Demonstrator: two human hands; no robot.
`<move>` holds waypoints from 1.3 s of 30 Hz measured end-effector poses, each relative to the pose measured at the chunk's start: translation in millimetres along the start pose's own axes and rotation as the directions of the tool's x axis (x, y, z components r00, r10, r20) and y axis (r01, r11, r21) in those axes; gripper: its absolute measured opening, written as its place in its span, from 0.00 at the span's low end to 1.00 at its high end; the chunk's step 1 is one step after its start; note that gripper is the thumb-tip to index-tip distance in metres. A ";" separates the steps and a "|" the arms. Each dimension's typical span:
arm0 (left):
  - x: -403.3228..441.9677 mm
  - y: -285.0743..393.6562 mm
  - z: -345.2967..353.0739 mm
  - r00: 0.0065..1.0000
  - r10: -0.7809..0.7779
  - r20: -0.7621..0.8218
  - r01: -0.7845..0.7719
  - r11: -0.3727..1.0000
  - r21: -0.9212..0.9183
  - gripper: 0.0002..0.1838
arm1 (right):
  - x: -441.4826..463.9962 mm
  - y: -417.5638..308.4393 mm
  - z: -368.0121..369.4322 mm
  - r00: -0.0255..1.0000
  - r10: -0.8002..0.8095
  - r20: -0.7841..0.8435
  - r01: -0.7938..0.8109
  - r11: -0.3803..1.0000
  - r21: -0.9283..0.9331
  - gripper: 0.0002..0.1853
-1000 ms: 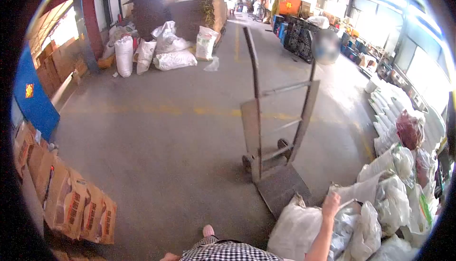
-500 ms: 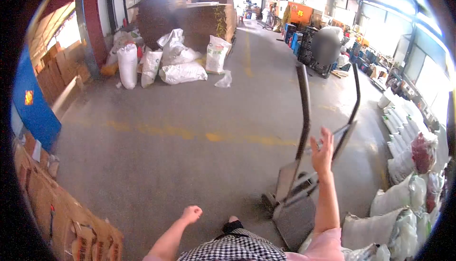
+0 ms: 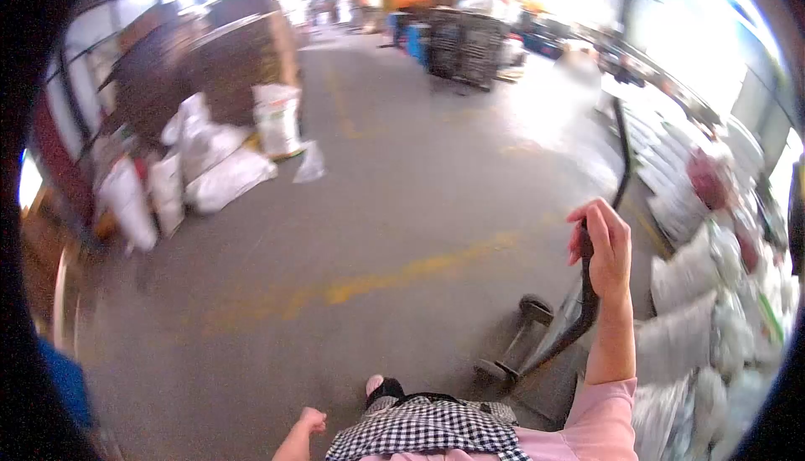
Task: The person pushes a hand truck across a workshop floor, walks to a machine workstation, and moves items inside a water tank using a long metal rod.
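R hand (image 3: 607, 241) is on the hand truck (image 3: 555, 347), fingers bent round the near handle (image 3: 590, 289) close to its tip; the grip looks fairly closed, tho can't tell how hard it squeezes. L hand (image 3: 312, 421) hangs low by the checked apron (image 3: 419, 434), curled in a loose fist, nothing visible in it, well apart from the truck.

Truck's on the concrete floor (image 3: 402, 209), just ahead & to the person's right, frame leaning, wheels (image 3: 535, 309) low and left of the handle. Far handle (image 3: 623, 146) sticks up w/ no hand on it. Toe plate's hard to make out, so can't say if it's loaded.

So, handling tips: one-sided grip = twist risk, I'd say. Best keep the R wrist straight, wrap the whole palm, thumb incl., & bring the L hand over to the far handle ASAP if the frame starts to swing. Keep the tilt steady so the weight sits over the axle; feet clear of the wheels, esp. the pink shoe (image 3: 374, 384) out front.

Watch the R side: white sacks (image 3: 683, 335) are piled right near the frame, plastic easily snagged, prob. Open floor's to the L, across the yellow line (image 3: 394, 278), so any turn is better taken that way, slow & wide.
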State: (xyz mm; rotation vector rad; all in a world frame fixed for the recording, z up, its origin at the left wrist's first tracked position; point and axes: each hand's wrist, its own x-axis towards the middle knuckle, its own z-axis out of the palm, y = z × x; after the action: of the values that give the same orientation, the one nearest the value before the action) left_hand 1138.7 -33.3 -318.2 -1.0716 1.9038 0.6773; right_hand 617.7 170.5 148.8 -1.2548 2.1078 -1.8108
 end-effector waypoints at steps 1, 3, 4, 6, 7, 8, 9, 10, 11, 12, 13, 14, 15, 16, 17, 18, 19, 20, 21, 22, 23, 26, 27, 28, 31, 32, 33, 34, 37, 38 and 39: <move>38.1 3.5 -46.3 0.991 0.134 -0.002 -0.127 0.946 0.298 0.09 | 0.8 -1.7 2.1 0.998 0.025 -0.060 -0.027 0.999 -0.040 0.17; 113.1 21.1 -132.6 0.940 0.320 -0.115 -0.195 0.783 0.590 0.10 | -1.3 -6.2 8.1 0.991 0.097 -0.094 -0.097 0.995 0.001 0.14; 147.6 34.0 -185.5 0.909 0.397 -0.129 -0.216 0.711 0.670 0.10 | -3.4 -6.3 5.4 0.992 0.083 -0.092 -0.083 0.997 0.005 0.12; 183.6 96.0 -288.6 0.737 0.278 -0.616 -0.342 0.940 0.015 0.13 | -4.7 -9.0 0.5 0.989 0.103 -0.102 -0.107 0.994 -0.035 0.11; 160.6 150.3 -348.6 0.689 0.382 -0.616 -0.477 0.879 0.012 0.13 | -6.6 -8.8 -1.7 0.989 0.097 -0.113 -0.102 0.994 -0.038 0.11; 191.3 191.2 -391.7 0.630 0.431 -0.646 -0.542 0.840 0.031 0.12 | -8.4 -8.0 -3.5 0.979 0.127 -0.161 -0.137 0.989 -0.054 0.11; 158.9 253.0 -435.6 0.545 0.523 -0.655 -0.585 0.797 0.150 0.12 | -8.0 -5.4 -5.3 0.983 0.095 -0.154 -0.106 0.993 -0.060 0.11; 163.4 298.0 -477.3 0.516 0.605 -0.607 -0.635 0.746 0.203 0.12 | -5.7 -6.1 4.2 0.988 0.063 -0.141 -0.073 0.995 -0.067 0.12; 150.1 351.5 -501.3 0.443 0.648 -0.619 -0.748 0.648 0.143 0.12 | -6.1 -5.2 4.5 0.981 0.089 -0.172 -0.104 0.991 -0.081 0.12; 130.9 402.0 -517.4 0.313 0.736 -0.600 -0.829 0.520 0.205 0.13 | -8.0 -6.3 4.7 0.983 0.058 -0.175 -0.084 0.986 -0.144 0.12; 140.8 454.0 -531.6 0.174 0.784 -0.595 -0.885 0.390 0.255 0.14 | -8.0 -6.8 4.7 0.984 0.026 -0.175 -0.062 0.977 -0.203 0.13; 67.3 500.2 -538.9 0.179 0.846 -0.503 -0.900 0.347 0.263 0.14 | -9.5 -4.5 3.1 0.984 -0.011 -0.177 -0.034 0.968 -0.248 0.14; 62.1 549.4 -545.7 0.155 0.876 -0.456 -0.949 0.260 0.176 0.15 | -8.3 -2.8 2.6 0.980 -0.051 -0.192 -0.006 0.958 -0.286 0.14; 53.5 595.9 -551.0 0.028 0.891 -0.454 -0.947 0.169 0.274 0.17 | -9.9 0.5 2.0 0.976 -0.069 -0.204 0.005 0.955 -0.296 0.14; 15.3 636.4 -559.0 0.176 0.904 -0.390 -0.935 0.277 0.219 0.23 | -10.5 3.3 1.3 0.972 -0.088 -0.220 0.015 0.950 -0.312 0.14; -0.4 673.5 -559.2 0.015 0.861 -0.509 -0.959 0.157 0.237 0.31 | -10.1 3.5 4.8 0.963 -0.098 -0.251 0.017 0.952 -0.306 0.15; -28.0 706.1 -563.7 -0.113 0.850 -0.514 -0.973 0.011 0.232 0.39 | -9.1 6.5 4.7 0.954 -0.126 -0.271 0.039 0.952 -0.304 0.15; -56.6 732.0 -575.7 -0.207 0.818 -0.537 -0.964 -0.077 0.255 0.40 | -7.5 7.0 3.8 0.949 -0.142 -0.282 0.047 0.946 -0.320 0.15; -75.6 764.3 -583.6 -0.299 0.774 -0.558 -0.946 -0.166 0.277 0.41 | -5.6 8.2 3.1 0.943 -0.161 -0.292 0.055 0.939 -0.340 0.15; -64.9 815.1 -607.3 -0.381 0.738 -0.557 -0.907 -0.180 0.381 0.41 | -7.4 10.3 2.3 0.940 -0.173 -0.295 0.057 0.930 -0.364 0.16; -63.5 843.4 -617.5 -0.364 0.735 -0.572 -0.927 -0.226 0.301 0.42 | -6.0 8.2 2.9 0.932 -0.177 -0.317 0.040 0.918 -0.395 0.18; -86.1 893.2 -630.5 -0.205 0.841 -0.500 -0.908 -0.354 -0.223 0.39 | -7.4 11.8 11.8 0.863 -0.217 -0.456 -0.034 0.876 -0.481 0.22; -86.5 906.6 -631.1 -0.201 0.888 -0.413 -0.848 -0.369 -0.380 0.36 | -6.1 13.6 13.0 0.834 -0.253 -0.490 -0.048 0.852 -0.522 0.25; -87.1 911.5 -628.3 -0.297 0.907 -0.298 -0.793 -0.408 -0.452 0.32 | -5.3 14.0 15.2 0.804 -0.296 -0.515 -0.057 0.824 -0.563 0.27; -95.7 932.8 -617.6 -0.401 0.914 -0.060 -0.683 -0.342 -0.646 0.19 | -4.3 10.6 21.1 0.745 -0.250 -0.619 -0.208 0.794 -0.571 0.32; -84.5 944.0 -617.5 -0.528 0.849 0.010 -0.577 -0.350 -0.738 0.16 | -2.6 11.1 24.6 0.707 -0.262 -0.657 -0.235 0.789 -0.567 0.34; -67.8 951.7 -616.8 -0.638 0.768 0.058 -0.467 -0.326 -0.822 0.16 | 1.3 10.4 25.8 0.678 -0.288 -0.676 -0.251 0.774 -0.582 0.31; -98.1 913.3 -602.2 -0.342 0.936 -0.087 -0.372 -0.220 -0.902 0.14 | 0.1 9.7 30.6 0.673 -0.267 -0.689 -0.266 0.782 -0.563 0.31; -86.0 902.9 -607.8 -0.280 0.955 -0.098 -0.376 -0.203 -0.904 0.13 | -7.0 8.9 42.9 0.670 -0.245 -0.701 -0.267 0.802 -0.535 0.31; -80.4 902.8 -611.8 -0.242 0.967 -0.079 -0.301 -0.152 -0.942 0.13 | -9.9 9.3 50.5 0.679 -0.239 -0.695 -0.252 0.813 -0.526 0.31; -84.2 897.2 -608.5 -0.248 0.966 -0.073 -0.304 -0.149 -0.941 0.13 | -13.8 10.0 50.0 0.673 -0.244 -0.699 -0.253 0.812 -0.527 0.31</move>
State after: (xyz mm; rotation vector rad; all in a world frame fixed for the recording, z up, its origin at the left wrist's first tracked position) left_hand 141.3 -20.6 114.6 0.7107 1.0185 2.4555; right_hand 649.2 139.6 119.7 -0.5286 3.3250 -1.9422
